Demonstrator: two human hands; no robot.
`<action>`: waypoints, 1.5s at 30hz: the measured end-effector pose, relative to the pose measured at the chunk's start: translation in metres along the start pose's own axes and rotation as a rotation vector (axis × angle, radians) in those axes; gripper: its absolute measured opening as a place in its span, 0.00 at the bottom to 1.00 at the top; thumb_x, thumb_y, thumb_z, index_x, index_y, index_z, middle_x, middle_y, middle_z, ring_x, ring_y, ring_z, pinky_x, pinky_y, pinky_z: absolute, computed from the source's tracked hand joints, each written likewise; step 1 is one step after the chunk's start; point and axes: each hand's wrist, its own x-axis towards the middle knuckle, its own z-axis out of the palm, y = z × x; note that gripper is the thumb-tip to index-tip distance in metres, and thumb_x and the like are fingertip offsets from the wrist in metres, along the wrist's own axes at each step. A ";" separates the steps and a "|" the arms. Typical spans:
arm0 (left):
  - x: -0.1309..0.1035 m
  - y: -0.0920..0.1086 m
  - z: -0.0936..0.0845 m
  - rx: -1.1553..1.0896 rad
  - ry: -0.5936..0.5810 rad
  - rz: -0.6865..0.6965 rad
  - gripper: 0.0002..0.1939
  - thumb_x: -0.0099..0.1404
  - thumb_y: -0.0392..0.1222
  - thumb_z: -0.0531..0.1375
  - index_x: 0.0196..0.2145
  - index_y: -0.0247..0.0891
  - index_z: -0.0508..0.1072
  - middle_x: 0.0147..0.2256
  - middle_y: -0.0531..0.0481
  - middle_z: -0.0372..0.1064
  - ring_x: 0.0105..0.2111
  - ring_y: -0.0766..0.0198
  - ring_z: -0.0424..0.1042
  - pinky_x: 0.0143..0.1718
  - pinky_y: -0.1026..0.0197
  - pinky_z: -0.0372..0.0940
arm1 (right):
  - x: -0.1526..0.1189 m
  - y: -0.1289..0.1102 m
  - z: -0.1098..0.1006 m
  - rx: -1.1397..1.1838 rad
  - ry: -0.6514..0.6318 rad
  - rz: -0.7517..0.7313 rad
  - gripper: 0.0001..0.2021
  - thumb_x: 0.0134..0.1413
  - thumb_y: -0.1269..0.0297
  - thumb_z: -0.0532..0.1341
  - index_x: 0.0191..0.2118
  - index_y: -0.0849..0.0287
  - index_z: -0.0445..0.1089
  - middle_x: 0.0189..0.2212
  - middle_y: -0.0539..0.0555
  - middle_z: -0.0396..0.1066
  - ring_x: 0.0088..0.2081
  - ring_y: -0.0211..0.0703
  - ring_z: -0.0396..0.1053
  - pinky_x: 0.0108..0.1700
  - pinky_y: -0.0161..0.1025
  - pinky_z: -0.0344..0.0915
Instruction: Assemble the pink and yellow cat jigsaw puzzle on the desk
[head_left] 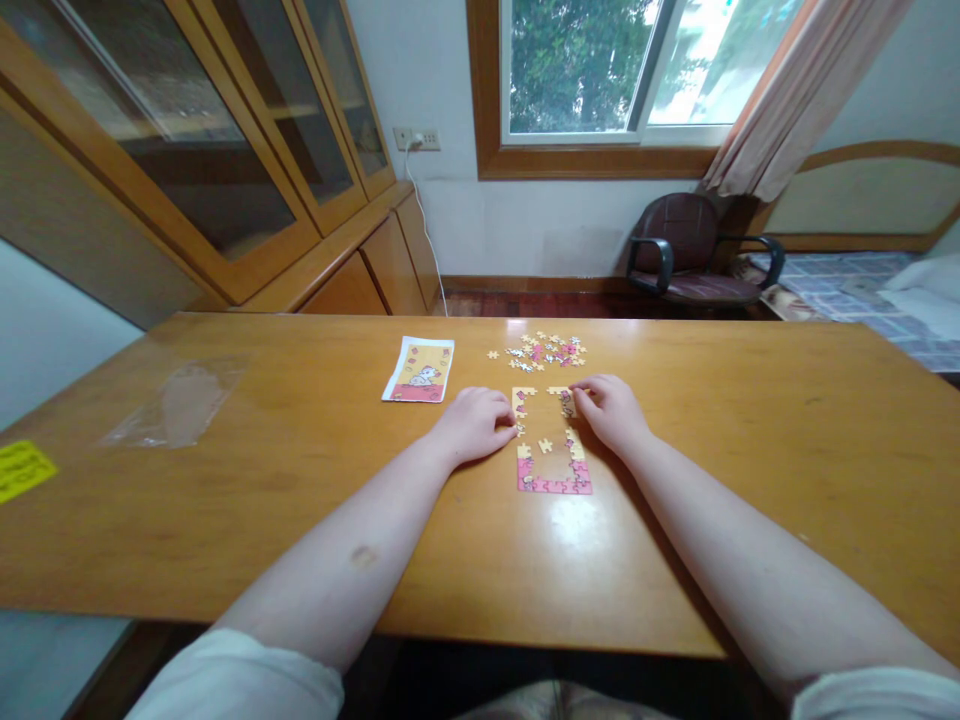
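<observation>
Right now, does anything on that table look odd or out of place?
Nothing stands out. The puzzle frame is unfinished, with loose pieces scattered just beyond it, and a picture card lies flat to its left.

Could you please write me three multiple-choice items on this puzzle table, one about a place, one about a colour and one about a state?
1. Where does the reference picture card lie?
A. left of the puzzle frame
B. inside the frame
C. on the chair

2. What colour is the bottom edge of the puzzle frame?
A. green
B. pink
C. black

3. How far along is the puzzle?
A. fully filled in
C. no pieces joined
B. border joined, middle open

Answers:
1. A, the card sits on the table beyond the left hand, left of the frame.
2. B, the lowest row is pink, the sides yellow.
3. B, bare wood shows inside the border, a heap of loose pieces lies behind it, and the right hand touches the top right corner.
</observation>
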 end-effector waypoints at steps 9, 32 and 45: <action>0.001 -0.001 0.003 0.014 -0.009 -0.011 0.07 0.59 0.45 0.59 0.31 0.42 0.76 0.33 0.51 0.74 0.37 0.59 0.70 0.42 0.56 0.61 | 0.001 0.000 0.001 0.011 -0.003 -0.003 0.10 0.55 0.63 0.56 0.31 0.56 0.74 0.33 0.55 0.75 0.38 0.47 0.70 0.44 0.43 0.63; 0.001 -0.001 0.009 0.051 0.095 -0.040 0.10 0.63 0.43 0.56 0.36 0.44 0.77 0.39 0.49 0.73 0.40 0.58 0.68 0.44 0.53 0.58 | 0.000 0.002 0.003 0.029 -0.022 -0.001 0.09 0.55 0.63 0.56 0.31 0.57 0.74 0.32 0.55 0.75 0.38 0.46 0.69 0.43 0.42 0.61; 0.002 -0.003 0.012 -0.003 0.098 -0.050 0.16 0.64 0.44 0.54 0.48 0.46 0.73 0.49 0.49 0.71 0.49 0.56 0.65 0.52 0.50 0.57 | 0.000 -0.001 0.001 0.044 -0.021 -0.014 0.10 0.56 0.63 0.56 0.31 0.57 0.74 0.32 0.55 0.74 0.38 0.46 0.69 0.42 0.43 0.62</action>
